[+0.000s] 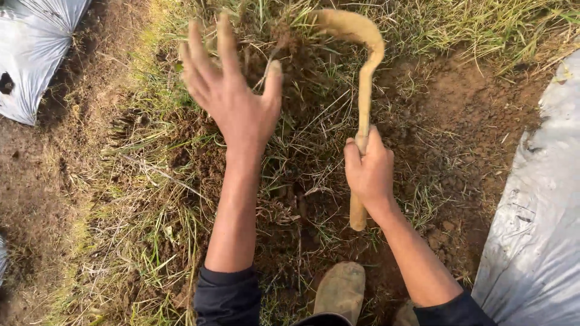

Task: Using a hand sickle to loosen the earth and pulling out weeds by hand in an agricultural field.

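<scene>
Right hand (370, 170) clamped around muddy curved hoe handle (364, 102), blade end in grass clump (284, 42); left hand (232, 90) spread wide, holding nothing, above soil.

Your sickle (365, 90) looks wooden in the handle, matt and pale tan, and its curved blade is caked in dried mud of the same dull colour, so you cannot see bare metal. Your right hand (368, 172) and left hand (232, 90) are dusty with soil. The soil (471, 115) is crumbly, rough and matt brown. The grass (151, 199) is thin, dry and stringy, part green, part straw-coloured. The sheets (538, 229) at both sides look like plastic film, silvery grey, creased and faintly glossy. Your sleeves (226, 299) are dark matt cloth. Your shoe (341, 288) is mud-coated and dull.
</scene>
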